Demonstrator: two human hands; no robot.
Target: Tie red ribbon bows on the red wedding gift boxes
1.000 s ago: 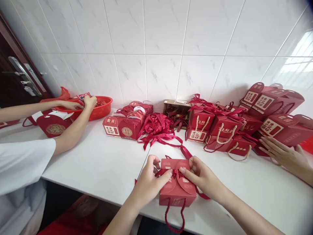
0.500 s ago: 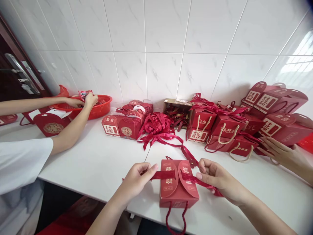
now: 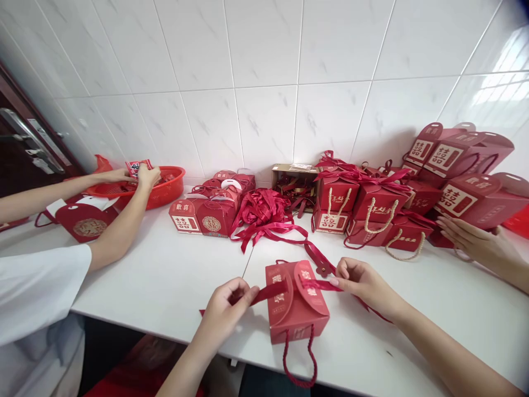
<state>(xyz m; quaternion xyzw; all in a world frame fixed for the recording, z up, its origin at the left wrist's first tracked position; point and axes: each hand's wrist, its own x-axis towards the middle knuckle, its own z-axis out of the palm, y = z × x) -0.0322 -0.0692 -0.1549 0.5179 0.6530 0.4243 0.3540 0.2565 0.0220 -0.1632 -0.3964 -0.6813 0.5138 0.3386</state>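
A small red gift box [image 3: 300,317] with gold characters stands on the white table in front of me, slightly turned. Its two rounded flaps meet on top, and a dark red ribbon [image 3: 270,292] runs through their slots. My left hand [image 3: 229,309] pinches one end of the ribbon left of the box. Right of it, my right hand [image 3: 361,281] pinches the other side, with the tail hanging below. The ribbon is stretched between both hands. A dark red cord handle [image 3: 301,380] droops over the table's front edge. Behind the box lies a small red tag [image 3: 324,270].
A ribbon heap [image 3: 266,207] lies mid-table beside red boxes [image 3: 202,215] and a carton [image 3: 285,170]. Tied boxes [image 3: 380,207] and larger boxes [image 3: 467,193] stack at right, near another person's hand [image 3: 479,242]. At left, a co-worker's hands [image 3: 144,176] hold a packet over a red basin [image 3: 176,184].
The box has turned a little and its right flap stands higher. My right hand has risen slightly with the ribbon. The camera view has shifted a little.
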